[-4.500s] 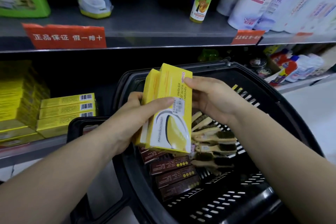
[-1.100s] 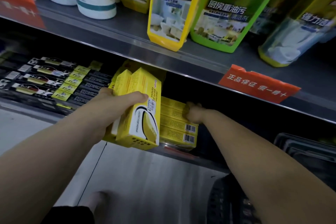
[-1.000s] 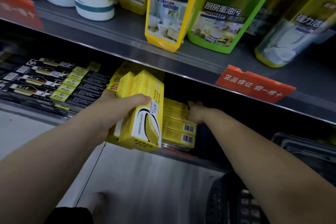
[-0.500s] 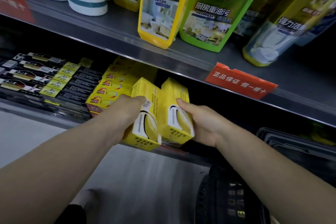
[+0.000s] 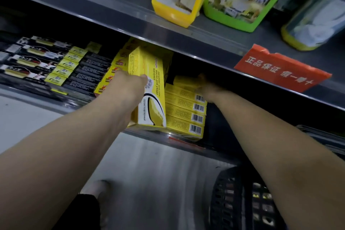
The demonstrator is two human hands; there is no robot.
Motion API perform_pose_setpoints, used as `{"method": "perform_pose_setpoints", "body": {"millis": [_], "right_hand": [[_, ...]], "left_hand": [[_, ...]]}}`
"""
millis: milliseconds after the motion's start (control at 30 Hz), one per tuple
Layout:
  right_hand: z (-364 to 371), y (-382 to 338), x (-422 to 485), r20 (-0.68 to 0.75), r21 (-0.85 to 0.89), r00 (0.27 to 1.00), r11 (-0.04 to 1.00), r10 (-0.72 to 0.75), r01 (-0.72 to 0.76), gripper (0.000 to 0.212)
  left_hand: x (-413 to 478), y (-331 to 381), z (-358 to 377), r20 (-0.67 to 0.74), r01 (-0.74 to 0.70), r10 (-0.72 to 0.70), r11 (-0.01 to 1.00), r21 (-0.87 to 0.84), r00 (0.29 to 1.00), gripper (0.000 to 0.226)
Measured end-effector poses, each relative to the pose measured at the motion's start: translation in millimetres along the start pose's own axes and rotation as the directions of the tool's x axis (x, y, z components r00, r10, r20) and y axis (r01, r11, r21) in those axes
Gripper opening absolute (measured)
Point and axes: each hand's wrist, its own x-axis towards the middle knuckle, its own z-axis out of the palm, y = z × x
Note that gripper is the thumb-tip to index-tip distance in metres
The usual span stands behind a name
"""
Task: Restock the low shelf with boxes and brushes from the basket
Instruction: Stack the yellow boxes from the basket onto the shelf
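At the shelf [image 5: 61, 100] edge our left hand [image 5: 128, 84] grips an upright box [image 5: 149, 87]. Our right hand [image 5: 209, 87] tops the stack [image 5: 184, 112], fingers too shadowed to tell.

free: dark gap right of yellow stack [image 5: 183, 110] | blocked: upper shelf [image 5: 186, 43] overhead, black boxes [image 5: 89, 73] left

A red tag [image 5: 281, 70] clipped to the edge of the upper shelf [image 5: 186, 37] read "正品保证 假一赔十" in white characters. On the green bottle [image 5: 240, 0] standing above, the label's top line, cut by the frame, appeared to read "厨房重油污". Sideways Cyrillic print ran along the upright yellow box [image 5: 149, 87], too blurred to spell out. The stacked yellow boxes [image 5: 184, 112] beside it carried barcodes [image 5: 198, 107] on their ends, the digits illegible.
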Motion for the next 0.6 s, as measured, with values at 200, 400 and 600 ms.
{"method": "perform_pose_setpoints", "body": {"millis": [200, 400, 600], "right_hand": [[15.1, 9.5, 16.6, -0.011, -0.153, 0.997, 0.985, -0.081, 0.078, 0.053], [13.7, 8.7, 11.3, 0.152, -0.086, 0.974, 0.98, -0.168, 0.182, 0.051], [-5.8, -3.8, -10.4, 0.221, -0.177, 0.963, 0.965, -0.153, 0.194, 0.066]], "left_hand": [[3.3, -6.8, -4.0, 0.034, 0.013, -0.014, 1.0, 0.022, 0.999, 0.052], [4.3, -9.6, -6.2, 0.06, -0.001, 0.001, 1.0, 0.005, 0.998, 0.049], [-0.8, -10.1, -2.3, 0.104, -0.025, 0.025, 1.0, -0.004, 0.994, 0.041]]}}
